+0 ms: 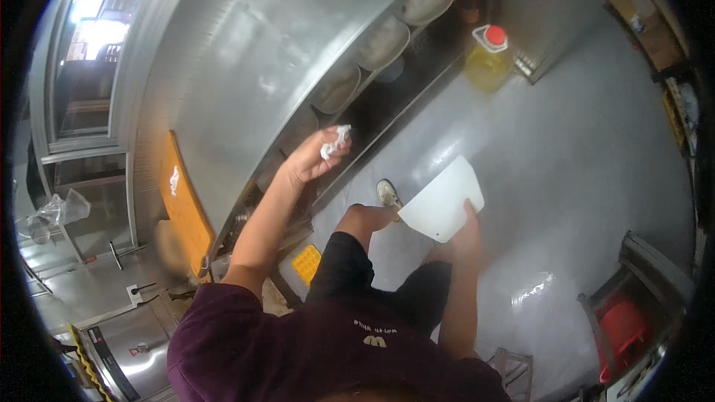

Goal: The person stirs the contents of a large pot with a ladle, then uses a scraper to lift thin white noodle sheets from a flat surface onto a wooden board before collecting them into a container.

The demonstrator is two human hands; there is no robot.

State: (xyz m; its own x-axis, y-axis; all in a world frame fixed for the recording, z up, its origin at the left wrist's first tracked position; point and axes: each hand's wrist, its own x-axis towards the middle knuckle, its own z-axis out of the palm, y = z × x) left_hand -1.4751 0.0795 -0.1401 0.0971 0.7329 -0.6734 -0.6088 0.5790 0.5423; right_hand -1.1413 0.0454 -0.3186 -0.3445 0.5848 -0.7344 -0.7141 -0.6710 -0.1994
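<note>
My left hand [314, 157] is raised near the front edge of the stainless steel counter [246, 67]. Its fingers close on a crumpled white wad [334, 144], perhaps tissue; the material is not certain. Lower and to the right, my right hand [468, 237] grips one edge of a flat white plastic sheet [441, 198]. The sheet has slanted sides and a small hole near its lower edge, like a large scraper. It is held above the grey floor, in front of my legs, and partly covers one of them.
Several bowl-like containers [382, 42] line the shelf under the counter. A red-capped jug of yellow liquid [489, 64] stands on the floor. An orange board [184, 201] is at the counter's left end. A red object [623, 332] sits by a chair-like frame at right.
</note>
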